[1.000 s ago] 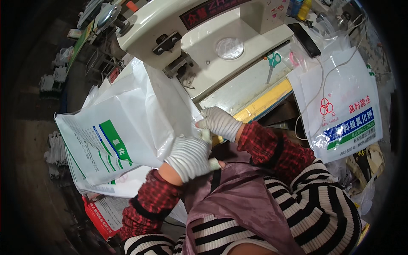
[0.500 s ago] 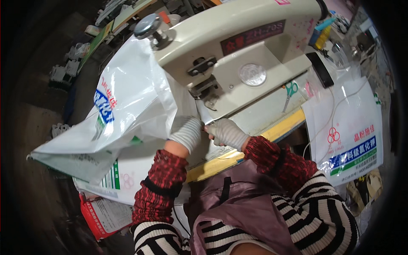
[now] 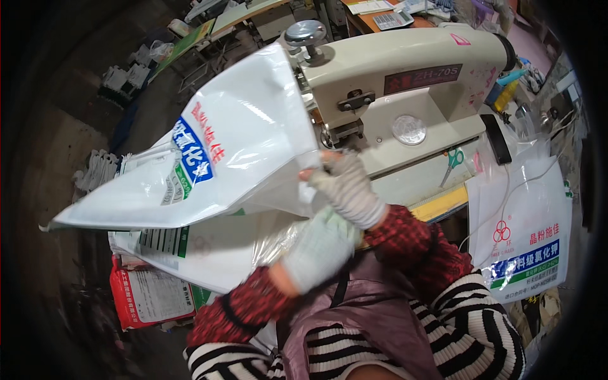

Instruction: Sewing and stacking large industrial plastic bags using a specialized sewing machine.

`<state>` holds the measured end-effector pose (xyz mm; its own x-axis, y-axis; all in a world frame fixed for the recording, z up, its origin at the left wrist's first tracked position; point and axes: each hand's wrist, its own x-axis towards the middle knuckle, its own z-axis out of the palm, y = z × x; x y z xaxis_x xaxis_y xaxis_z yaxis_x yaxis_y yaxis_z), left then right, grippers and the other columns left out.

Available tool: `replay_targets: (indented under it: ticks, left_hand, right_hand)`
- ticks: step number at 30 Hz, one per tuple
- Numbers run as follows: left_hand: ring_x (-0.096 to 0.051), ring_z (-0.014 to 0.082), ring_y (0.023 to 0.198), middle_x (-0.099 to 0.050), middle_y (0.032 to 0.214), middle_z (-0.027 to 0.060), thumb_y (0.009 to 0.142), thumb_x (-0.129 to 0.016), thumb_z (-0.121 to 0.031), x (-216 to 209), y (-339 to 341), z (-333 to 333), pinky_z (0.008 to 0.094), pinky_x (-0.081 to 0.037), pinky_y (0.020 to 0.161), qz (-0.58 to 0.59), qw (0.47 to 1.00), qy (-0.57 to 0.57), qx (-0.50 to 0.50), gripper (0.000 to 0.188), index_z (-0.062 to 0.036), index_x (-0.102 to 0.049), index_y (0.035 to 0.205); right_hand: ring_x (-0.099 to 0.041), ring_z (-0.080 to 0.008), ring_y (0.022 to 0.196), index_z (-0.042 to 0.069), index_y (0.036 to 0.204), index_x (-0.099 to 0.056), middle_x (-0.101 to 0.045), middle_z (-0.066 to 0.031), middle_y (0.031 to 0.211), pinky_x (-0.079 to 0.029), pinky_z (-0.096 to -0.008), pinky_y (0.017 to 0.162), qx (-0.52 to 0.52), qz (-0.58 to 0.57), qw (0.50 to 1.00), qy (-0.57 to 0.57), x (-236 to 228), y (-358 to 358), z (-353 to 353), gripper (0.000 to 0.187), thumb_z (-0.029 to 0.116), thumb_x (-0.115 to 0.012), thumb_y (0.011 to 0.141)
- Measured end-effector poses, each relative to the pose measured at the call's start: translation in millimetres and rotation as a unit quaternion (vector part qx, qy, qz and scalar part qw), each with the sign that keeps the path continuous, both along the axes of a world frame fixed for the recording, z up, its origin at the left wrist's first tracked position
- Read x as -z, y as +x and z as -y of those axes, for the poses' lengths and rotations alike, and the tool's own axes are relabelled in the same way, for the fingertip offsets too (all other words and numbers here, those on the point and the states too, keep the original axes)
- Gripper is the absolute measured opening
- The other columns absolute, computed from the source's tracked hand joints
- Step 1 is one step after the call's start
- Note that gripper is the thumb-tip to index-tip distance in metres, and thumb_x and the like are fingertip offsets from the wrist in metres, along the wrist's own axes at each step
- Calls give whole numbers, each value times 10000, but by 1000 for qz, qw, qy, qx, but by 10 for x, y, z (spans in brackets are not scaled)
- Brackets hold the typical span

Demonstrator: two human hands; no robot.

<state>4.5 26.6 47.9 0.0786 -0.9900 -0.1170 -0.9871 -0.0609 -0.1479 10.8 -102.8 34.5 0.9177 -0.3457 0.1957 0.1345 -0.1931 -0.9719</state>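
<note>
A white sack (image 3: pixel 237 149) spread toward ten o'clock, its edge apparently pinched by the right hand (image 3: pixel 348 188); the left hand (image 3: pixel 322 247), six o'clock, was blurred, grip unclear. Edge-handling seemed underway; the next move called for steady fingers

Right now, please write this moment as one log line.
right hand: grips edge of white bag; left hand: blurred, grip unclear; nearby: machine, scissors
</note>
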Motion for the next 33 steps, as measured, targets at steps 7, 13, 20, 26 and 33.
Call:
replay_targets:
  ticks: [7,13,20,26,33]
  left_hand:
    - [-576,304,1027,-628,1028,193,714,-639,-162,-1180,919,-1942,501,-326,1025,253,913,-87,-309,455,22,-574,1125]
    - [-620,326,847,-670,908,157,787,-587,-170,-1585,1010,-2939,466,-426,947,523,770,-255,-262,205,-18,-643,912]
    - [-617,264,816,-665,887,100,870,-551,-107,-89,1223,-4155,437,-457,906,449,792,-99,-402,139,-89,-648,968]
    - [-599,270,938,-614,1098,143,874,-577,-304,577,686,-4894,425,-474,849,53,651,-307,-692,364,-35,-563,1119]
    - [-534,303,1127,-505,1286,118,904,-497,-529,905,-464,-3734,498,-507,888,-630,108,-640,-426,644,-80,-366,1346]
  right_hand:
    - [-613,-76,756,38,956,-688,-684,-12,856,-491,-246,686,-54,25,974,217,-432,-544,264,156,153,-635,864]
    - [-574,-106,672,16,862,-667,-637,-40,722,-453,-246,641,16,145,986,77,-823,-911,-325,129,122,-620,805]
    - [-605,-229,704,46,844,-671,-649,-102,751,-488,-330,684,-168,54,977,-122,237,-795,-821,100,125,-623,806]
    - [-580,-329,788,84,896,-621,-615,-131,815,-468,-396,749,-542,93,754,-359,-549,-1127,-1259,190,246,-531,855]
    - [-511,-340,1035,60,1084,-581,-552,-181,1125,-383,-463,904,-374,222,848,-301,-233,-1046,-1648,363,276,-581,792]
